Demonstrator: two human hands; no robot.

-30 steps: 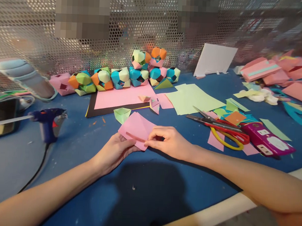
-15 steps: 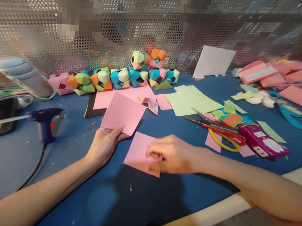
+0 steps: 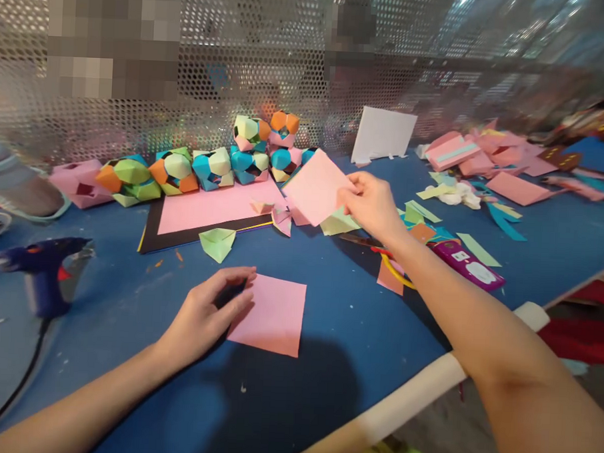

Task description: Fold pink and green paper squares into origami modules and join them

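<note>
My right hand (image 3: 373,203) pinches the right corner of a pink paper square (image 3: 316,187), raised over the table in front of the row of folded paper balls (image 3: 213,168). Flat on the blue table lies another pink square sheet (image 3: 273,315). At its left edge rests my left hand (image 3: 211,309), fingers apart, thumb and fingertips over the paper with nothing gripped. A small folded green paper piece (image 3: 217,243) sits beyond this sheet, and small folded pink pieces (image 3: 282,220) lie farther back.
A glue gun (image 3: 47,269) with a black cord stands at left. Scissors (image 3: 381,250), partly behind my right arm, lie near a purple box (image 3: 468,264). Pink paper scraps (image 3: 485,151) and a white card (image 3: 385,135) are at the back right, before a perforated metal screen (image 3: 269,58).
One pink square passed from my left hand to my right, which carried it back and right. The other pink sheet now lies flat by my left hand. The view turned rightward.
</note>
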